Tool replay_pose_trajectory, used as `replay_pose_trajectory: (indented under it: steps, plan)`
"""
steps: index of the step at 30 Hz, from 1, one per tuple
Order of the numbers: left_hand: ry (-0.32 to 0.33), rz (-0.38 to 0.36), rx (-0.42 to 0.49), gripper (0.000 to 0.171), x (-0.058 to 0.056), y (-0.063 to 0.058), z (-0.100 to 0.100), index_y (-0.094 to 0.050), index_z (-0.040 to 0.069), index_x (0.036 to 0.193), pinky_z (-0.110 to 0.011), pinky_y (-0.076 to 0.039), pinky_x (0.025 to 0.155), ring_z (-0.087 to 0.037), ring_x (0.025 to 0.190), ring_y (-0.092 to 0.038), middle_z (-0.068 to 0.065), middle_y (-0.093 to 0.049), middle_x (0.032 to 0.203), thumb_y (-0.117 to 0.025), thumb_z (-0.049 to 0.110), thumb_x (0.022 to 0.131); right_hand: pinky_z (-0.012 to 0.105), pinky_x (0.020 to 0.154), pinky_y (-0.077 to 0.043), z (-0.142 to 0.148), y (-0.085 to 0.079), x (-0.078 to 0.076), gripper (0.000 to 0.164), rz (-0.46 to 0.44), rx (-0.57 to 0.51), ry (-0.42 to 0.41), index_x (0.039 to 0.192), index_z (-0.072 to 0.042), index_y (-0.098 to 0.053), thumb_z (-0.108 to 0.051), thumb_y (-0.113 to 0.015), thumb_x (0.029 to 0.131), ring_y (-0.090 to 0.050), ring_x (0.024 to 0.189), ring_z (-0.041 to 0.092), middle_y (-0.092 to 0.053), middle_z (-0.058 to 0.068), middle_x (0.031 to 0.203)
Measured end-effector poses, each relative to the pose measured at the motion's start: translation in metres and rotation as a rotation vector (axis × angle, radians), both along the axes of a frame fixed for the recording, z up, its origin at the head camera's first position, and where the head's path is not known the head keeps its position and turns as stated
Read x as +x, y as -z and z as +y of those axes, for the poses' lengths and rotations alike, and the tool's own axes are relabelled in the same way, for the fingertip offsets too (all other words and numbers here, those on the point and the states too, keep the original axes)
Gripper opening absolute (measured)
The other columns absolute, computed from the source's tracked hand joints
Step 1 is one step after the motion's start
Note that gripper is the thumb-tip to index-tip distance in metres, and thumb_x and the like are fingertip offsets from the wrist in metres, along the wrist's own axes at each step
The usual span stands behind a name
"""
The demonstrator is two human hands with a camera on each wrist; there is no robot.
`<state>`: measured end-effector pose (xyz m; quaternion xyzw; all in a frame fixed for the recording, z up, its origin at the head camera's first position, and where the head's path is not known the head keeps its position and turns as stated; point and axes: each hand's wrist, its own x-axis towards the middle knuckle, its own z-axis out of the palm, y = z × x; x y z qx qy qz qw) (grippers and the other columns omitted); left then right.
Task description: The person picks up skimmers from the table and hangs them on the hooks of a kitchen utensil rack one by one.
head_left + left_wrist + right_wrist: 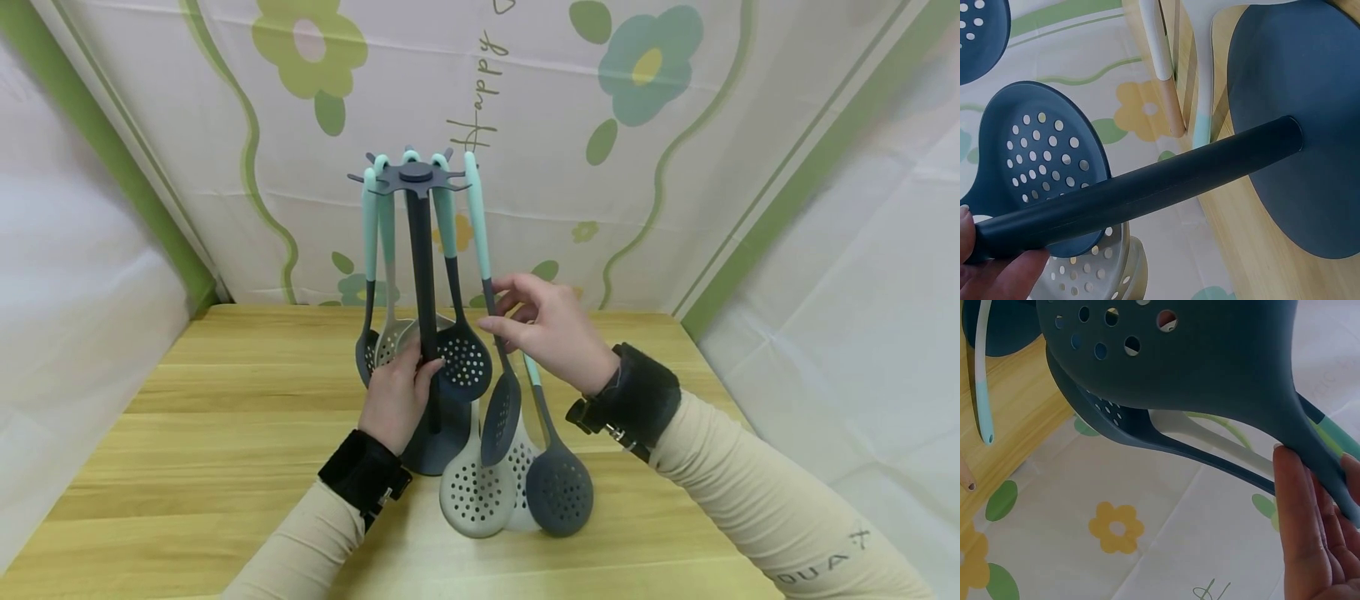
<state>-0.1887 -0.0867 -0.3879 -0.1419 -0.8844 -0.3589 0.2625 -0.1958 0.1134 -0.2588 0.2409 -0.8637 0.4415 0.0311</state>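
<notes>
My left hand [393,400] grips the dark upright pole [422,250] of a utensil rack low down, its thumb and fingers round it. At the rack's right side, my right hand [558,329] pinches the dark shaft of a skimmer [501,429] with a mint handle. This skimmer's top is at a rack hook; whether it hangs there I cannot tell. In the right wrist view its perforated head [1172,362] is close up. Other perforated utensils hang from the hooks, among them a dark skimmer [465,367] and a light grey one [390,342].
On the wooden table [225,433], right of the rack's round base [427,458], lie a light grey skimmer [477,500], a white perforated utensil [522,467] and a dark skimmer [561,492]. A flowered cloth [525,225] hangs behind the table.
</notes>
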Motion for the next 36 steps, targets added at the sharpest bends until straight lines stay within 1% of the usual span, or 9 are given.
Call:
replay_pose_trajectory:
  steps: [8,12,20,25,30,36]
  plan:
    - [-0.002,0.022,0.002,0.020,-0.0004,0.0011,0.0001,-0.058,0.001,0.113,-0.031,-0.050,0.053,-0.021,0.063,-0.065,-0.013,-0.069,0.085,-0.064,0.012,0.097,0.032,0.064,-0.060,-0.0006,0.0001,0.0000,0.043,-0.006,-0.002,0.003,0.128,0.000,-0.058,-0.012,-0.073,0.090,-0.070,0.067,0.018,-0.069,0.015,0.099]
    - [-0.001,0.027,0.004,0.020,-0.0008,0.0017,0.0000,-0.058,0.001,0.112,-0.030,-0.049,0.052,-0.021,0.062,-0.065,-0.013,-0.069,0.085,-0.064,0.012,0.096,0.033,0.065,-0.061,-0.0010,0.0000,-0.0005,0.043,-0.015,0.002,0.006,0.128,-0.001,-0.058,-0.013,-0.073,0.090,-0.070,0.068,0.018,-0.070,0.015,0.099]
    - [0.002,0.038,0.006,0.023,-0.0021,0.0034,-0.0001,-0.058,0.000,0.115,-0.032,-0.051,0.054,-0.022,0.064,-0.066,-0.015,-0.070,0.086,-0.064,0.012,0.096,0.035,0.068,-0.061,-0.0011,-0.0002,-0.0018,0.043,-0.029,0.001,0.005,0.129,-0.002,-0.058,-0.014,-0.073,0.091,-0.070,0.068,0.018,-0.070,0.015,0.099]
    - [0.010,0.034,0.013,0.026,-0.0019,0.0028,-0.0007,-0.058,0.000,0.118,-0.033,-0.051,0.055,-0.023,0.065,-0.066,-0.015,-0.070,0.087,-0.064,0.013,0.097,0.035,0.069,-0.060,-0.0017,-0.0001,-0.0018,0.042,-0.031,0.005,0.010,0.129,-0.004,-0.059,-0.015,-0.072,0.091,-0.070,0.067,0.017,-0.071,0.015,0.099]
    - [0.010,0.035,0.014,0.027,-0.0016,0.0024,-0.0007,-0.058,-0.001,0.119,-0.033,-0.051,0.054,-0.023,0.065,-0.066,-0.015,-0.070,0.087,-0.064,0.013,0.097,0.037,0.069,-0.060,-0.0025,0.0012,-0.0022,0.043,-0.037,-0.001,0.009,0.130,-0.005,-0.059,-0.015,-0.073,0.091,-0.071,0.070,0.019,-0.071,0.015,0.099]
    - [0.002,0.018,0.014,0.028,-0.0014,0.0025,-0.0002,-0.058,0.000,0.120,-0.034,-0.053,0.055,-0.024,0.067,-0.068,-0.016,-0.071,0.089,-0.064,0.013,0.097,0.035,0.067,-0.061,-0.0052,0.0045,-0.0030,0.044,-0.023,-0.002,-0.009,0.130,-0.005,-0.059,-0.015,-0.073,0.090,-0.072,0.073,0.022,-0.072,0.014,0.098]
